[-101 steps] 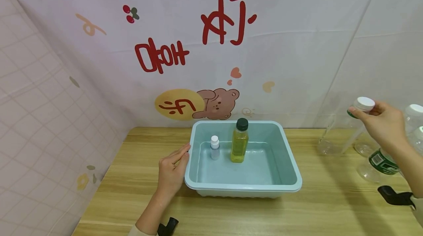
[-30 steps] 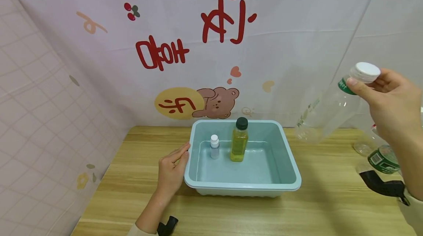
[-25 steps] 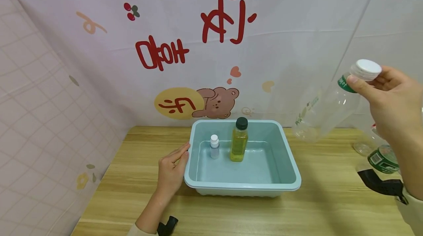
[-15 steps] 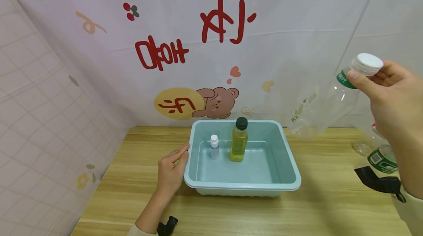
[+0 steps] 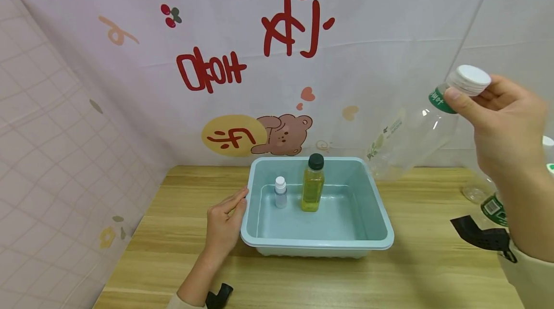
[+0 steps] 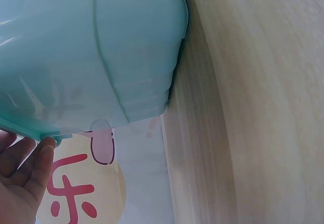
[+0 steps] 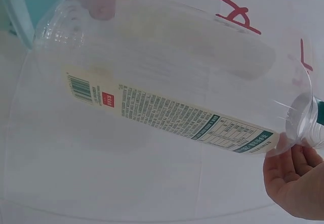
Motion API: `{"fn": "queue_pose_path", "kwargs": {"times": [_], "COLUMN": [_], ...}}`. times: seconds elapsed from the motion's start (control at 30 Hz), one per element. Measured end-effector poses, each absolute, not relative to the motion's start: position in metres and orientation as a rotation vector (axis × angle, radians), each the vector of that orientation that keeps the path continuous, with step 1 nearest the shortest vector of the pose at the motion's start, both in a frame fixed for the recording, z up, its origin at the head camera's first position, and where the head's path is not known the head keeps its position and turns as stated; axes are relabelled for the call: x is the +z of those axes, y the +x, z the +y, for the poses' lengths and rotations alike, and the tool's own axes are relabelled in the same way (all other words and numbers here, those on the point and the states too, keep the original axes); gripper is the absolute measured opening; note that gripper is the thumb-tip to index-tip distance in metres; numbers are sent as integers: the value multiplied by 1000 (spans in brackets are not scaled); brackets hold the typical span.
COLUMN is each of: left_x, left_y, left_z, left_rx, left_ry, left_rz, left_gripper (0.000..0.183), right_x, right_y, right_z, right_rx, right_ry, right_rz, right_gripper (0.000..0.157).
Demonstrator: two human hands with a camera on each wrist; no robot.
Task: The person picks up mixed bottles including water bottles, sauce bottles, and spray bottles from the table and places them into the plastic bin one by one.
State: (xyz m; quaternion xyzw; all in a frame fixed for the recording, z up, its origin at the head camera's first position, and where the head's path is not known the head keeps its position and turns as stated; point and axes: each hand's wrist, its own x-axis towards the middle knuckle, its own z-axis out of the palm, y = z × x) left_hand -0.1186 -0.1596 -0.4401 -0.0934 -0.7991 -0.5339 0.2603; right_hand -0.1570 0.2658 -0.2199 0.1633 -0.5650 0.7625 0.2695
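Observation:
At the tub's left side, my left hand (image 5: 226,222) holds the rim of the light blue plastic tub (image 5: 320,244); the left wrist view shows its fingertips at the lip. My right hand (image 5: 504,121) grips the neck of a large clear plastic bottle (image 5: 421,131) with a white cap and a green neck band. This bottle hangs tilted in the air, its base down and left at the tub's back right corner. Printed text covers its side in the right wrist view. Inside the tub stand a small white-capped bottle (image 5: 281,193) and a dark-capped bottle of yellow-green liquid (image 5: 312,189).
On the wooden table (image 5: 173,232) to the right, partly hidden behind the right forearm, are more clear bottles, one with a green label (image 5: 493,209). A white printed cloth (image 5: 368,20) hangs behind the table and along its left side.
My right hand has lifted the large clear bottle off the table, tilted it and carried it left toward the tub. The left hand and the tub have stayed in place.

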Motion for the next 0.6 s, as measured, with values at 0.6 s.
{"fn": "queue_pose_path", "kwargs": {"times": [0.6], "left_x": [-440], "left_y": [-120], "left_z": [-160], "left_rx": [-1432], "left_ry": [-303], "left_rz": [-2139], "left_gripper": [27], "right_x": [-232], "right_y": [-156], "right_z": [229], "right_rx": [2080], "right_ry": [426], "right_rz": [-1676], "right_gripper": [33]}}
